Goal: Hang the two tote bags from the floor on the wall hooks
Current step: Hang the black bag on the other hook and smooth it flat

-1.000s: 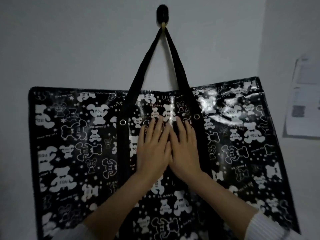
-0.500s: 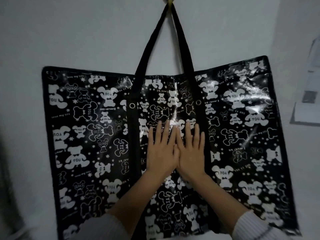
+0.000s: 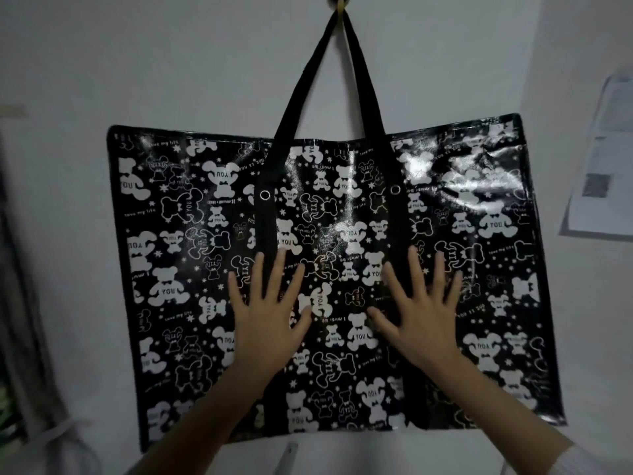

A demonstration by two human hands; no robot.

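A large glossy black tote bag (image 3: 325, 207) printed with white bears hangs flat against the white wall. Its two black straps (image 3: 301, 94) meet on a dark wall hook (image 3: 339, 1) at the top edge of the view. My left hand (image 3: 269, 313) lies flat on the bag's front, fingers spread, over the left strap band. My right hand (image 3: 421, 310) lies flat on the bag further right, fingers spread too. Neither hand grips anything. Only one bag is in view.
A paper sheet (image 3: 603, 166) is stuck to the side wall at the right, close to the bag's corner. A dark frame or edge (image 3: 13, 303) runs down the far left. A pale object (image 3: 287, 457) shows below the bag.
My hands, pressed side by side at the bag's middle before, have slid down and apart, left hand going left and right hand going right. The view has shifted, the hook now at the top edge.
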